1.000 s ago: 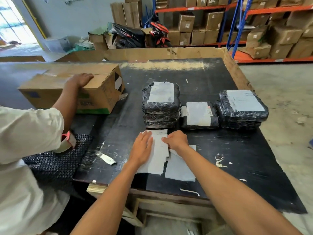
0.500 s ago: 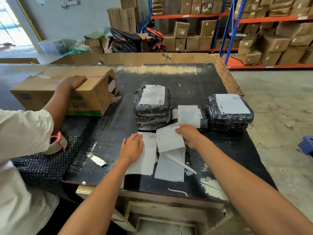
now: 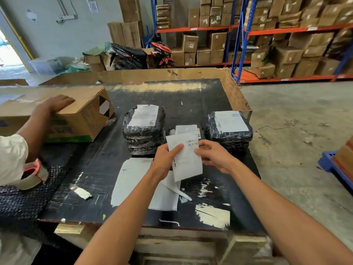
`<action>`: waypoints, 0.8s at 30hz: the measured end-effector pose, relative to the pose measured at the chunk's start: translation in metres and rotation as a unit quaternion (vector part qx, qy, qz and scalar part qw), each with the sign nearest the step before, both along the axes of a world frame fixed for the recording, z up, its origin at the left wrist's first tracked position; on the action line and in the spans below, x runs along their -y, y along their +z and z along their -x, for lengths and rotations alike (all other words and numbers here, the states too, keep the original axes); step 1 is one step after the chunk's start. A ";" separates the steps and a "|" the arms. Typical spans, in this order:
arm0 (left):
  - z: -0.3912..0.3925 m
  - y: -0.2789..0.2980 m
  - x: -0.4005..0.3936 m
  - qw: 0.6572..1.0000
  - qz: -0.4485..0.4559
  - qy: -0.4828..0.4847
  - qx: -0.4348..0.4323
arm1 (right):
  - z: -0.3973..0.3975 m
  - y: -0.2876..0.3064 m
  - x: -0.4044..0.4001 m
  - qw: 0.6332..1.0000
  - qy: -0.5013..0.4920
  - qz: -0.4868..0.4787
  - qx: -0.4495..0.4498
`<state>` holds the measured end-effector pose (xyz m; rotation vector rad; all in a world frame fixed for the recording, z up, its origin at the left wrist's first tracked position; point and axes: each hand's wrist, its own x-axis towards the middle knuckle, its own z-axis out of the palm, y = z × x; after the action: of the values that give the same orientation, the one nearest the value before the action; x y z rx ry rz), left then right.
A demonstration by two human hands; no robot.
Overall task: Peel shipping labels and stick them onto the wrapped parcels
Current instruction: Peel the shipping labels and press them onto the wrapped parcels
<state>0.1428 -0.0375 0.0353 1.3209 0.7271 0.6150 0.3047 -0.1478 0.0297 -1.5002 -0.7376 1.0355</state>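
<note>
my left hand (image 3: 164,159) and right hand (image 3: 214,156) pinch a white printed paper shipping label (image 3: 186,157) above the black scuffed table (image 3: 107,169).

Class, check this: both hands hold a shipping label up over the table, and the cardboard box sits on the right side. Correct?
Not quite. The head view shows the cardboard box on the left side. Both hands, left and right, do hold the shipping label above the table.

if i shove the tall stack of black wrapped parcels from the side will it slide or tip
The tall stack of black wrapped parcels probably shears before tipping: separate bundles sit loosely piled. Their glossy, crinkled wrap looks slippery, so the top one may slide off. It seems squat enough to stay upright.
</note>
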 end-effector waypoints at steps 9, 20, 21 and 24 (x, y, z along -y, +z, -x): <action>-0.020 0.007 0.007 1.000 0.005 -0.007 0.009 | -0.022 0.008 0.021 0.998 -0.006 -0.060 0.032; -0.017 0.001 0.004 0.999 -0.013 -0.036 -0.009 | -0.023 0.006 0.022 0.980 -0.023 -0.038 0.196; -0.017 0.001 0.003 0.999 -0.017 -0.038 -0.011 | -0.022 0.005 0.022 0.978 -0.025 -0.035 0.204; -0.015 0.001 0.002 0.998 -0.028 -0.043 -0.022 | -0.021 0.004 0.022 0.976 -0.029 -0.032 0.214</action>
<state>0.1578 -0.0397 0.0360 1.4138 0.6890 0.5411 0.3257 -0.1696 0.0338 -1.6986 -1.0115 0.6404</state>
